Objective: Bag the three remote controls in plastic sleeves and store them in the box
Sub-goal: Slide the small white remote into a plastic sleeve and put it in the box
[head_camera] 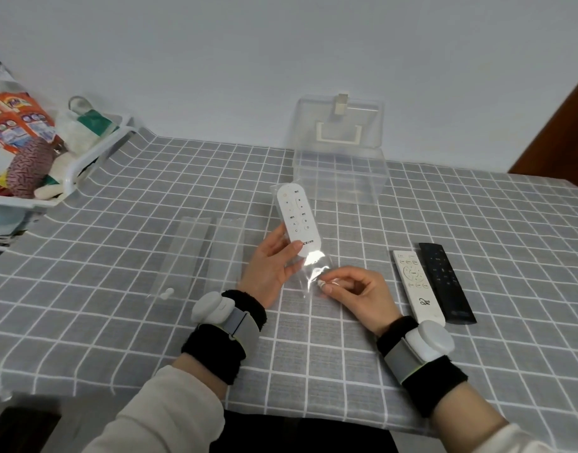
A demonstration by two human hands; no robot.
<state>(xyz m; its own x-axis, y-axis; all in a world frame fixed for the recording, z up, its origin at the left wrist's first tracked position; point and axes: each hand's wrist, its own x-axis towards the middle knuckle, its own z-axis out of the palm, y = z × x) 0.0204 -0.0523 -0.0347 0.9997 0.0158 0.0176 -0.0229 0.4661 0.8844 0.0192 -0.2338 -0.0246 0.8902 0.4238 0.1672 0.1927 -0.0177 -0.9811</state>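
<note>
**First remote sleeved, two waiting**

The left hand holds a white remote that sits inside a clear sleeve, raised above the counter. The grip of that hand is closed on the remote's lower end, thumb on the front, fingers behind. The remote's top points away, toward the box.

The right hand pinches the loose open end of the sleeve below the remote; thumb and forefinger are pressed together on the plastic. Whether the sleeve's flap is folded or sealed is hard to tell through the glare.

Two empty sleeves lie flat side by side on the counter, just left of the left hand.

To the right of the right hand lie a second white remote and a black remote, parallel and touching or nearly so, both bare.

The box is clear plastic, standing at the far side of the counter with its lid tipped up against the wall; nothing shows inside it.

A white basket of bags and cloth items sits at the far left edge. Both wrists carry black bands with white sensor units.
</note>
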